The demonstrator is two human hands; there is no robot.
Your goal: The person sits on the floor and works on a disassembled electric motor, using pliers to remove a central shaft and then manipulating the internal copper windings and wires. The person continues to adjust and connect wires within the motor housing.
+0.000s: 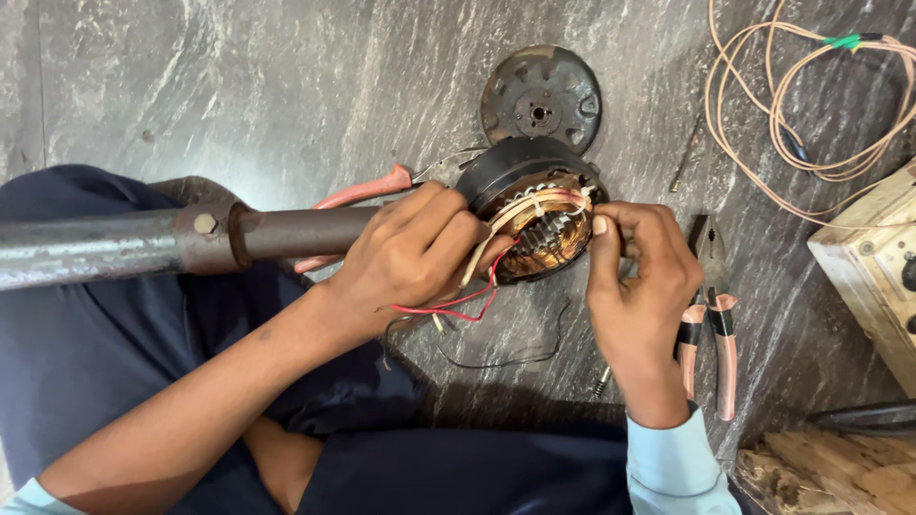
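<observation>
A round black motor housing [520,172] with copper windings [553,234] inside sits at the end of a long brown metal pipe [143,243] that lies across my lap. My left hand [410,253] grips the housing's near side, over the red [458,305] and cream wires that trail out of it. My right hand [634,277] pinches the winding's edge at the housing's right rim with thumb and fingertips.
A round black metal cover plate [540,98] lies on the grey stone floor beyond the motor. Pliers [711,315] with pink handles lie right of my right hand; another pink-handled tool [367,191] sits behind the pipe. Coiled tan wire [811,105] and a wooden box [873,267] are at right.
</observation>
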